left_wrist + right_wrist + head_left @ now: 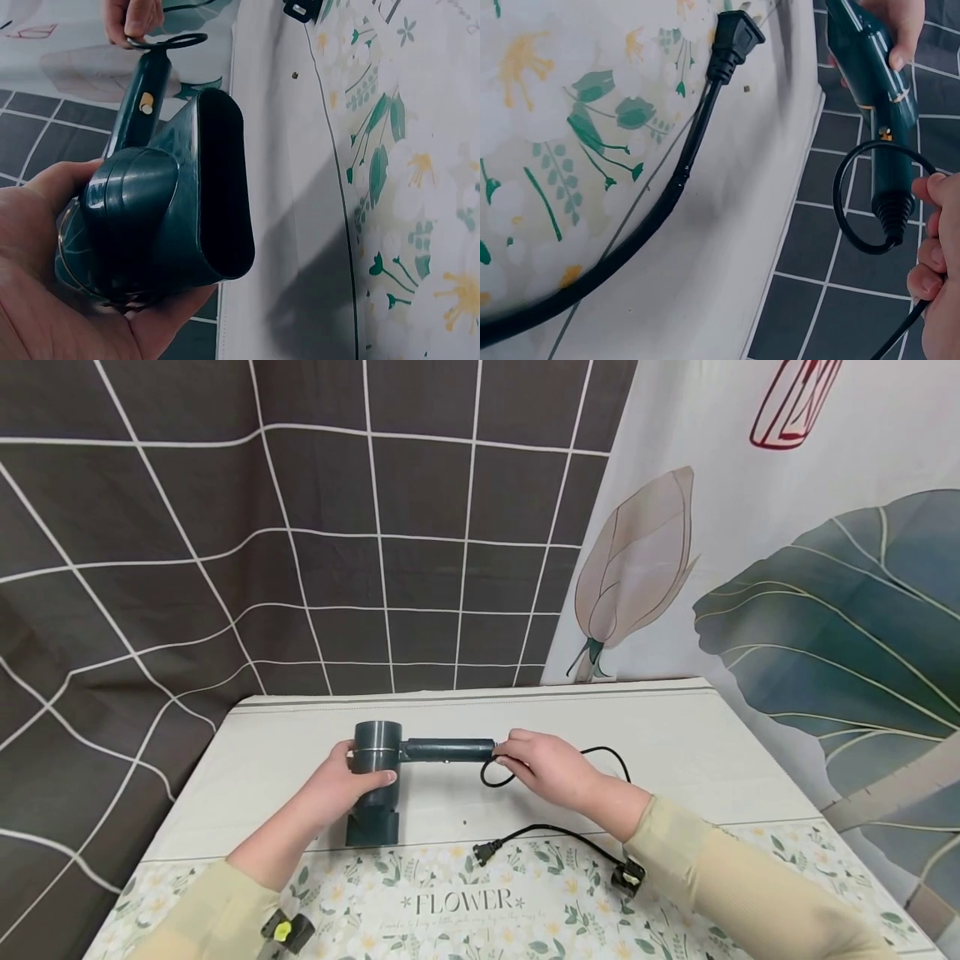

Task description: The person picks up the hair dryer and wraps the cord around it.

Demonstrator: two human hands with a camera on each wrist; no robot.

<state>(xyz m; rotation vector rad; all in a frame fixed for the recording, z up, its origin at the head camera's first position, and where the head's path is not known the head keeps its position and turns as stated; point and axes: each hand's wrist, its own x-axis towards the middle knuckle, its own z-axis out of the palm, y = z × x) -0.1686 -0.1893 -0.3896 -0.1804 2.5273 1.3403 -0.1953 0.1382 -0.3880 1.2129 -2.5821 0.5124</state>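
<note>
A dark green hair dryer (446, 750) is held just over the table, its handle pointing right and its flat nozzle (225, 187) toward the near side. My left hand (341, 785) grips the barrel, thumb across the front. At the handle's end my right hand (551, 767) pinches the black power cord (845, 199), which makes a small loop there. The cord's two-prong plug (486, 852) lies near the flowered part of the tablecloth. In the right wrist view the plug (735, 41) appears large, and the cord runs out of the lower fingers.
A white tablecloth (285, 727) with a printed floral band (465, 902) covers the table. Behind it hang a dark grid-patterned curtain (420, 568) and a white cloth with leaf prints (847, 635). Small black devices (288, 931) are strapped at both wrists.
</note>
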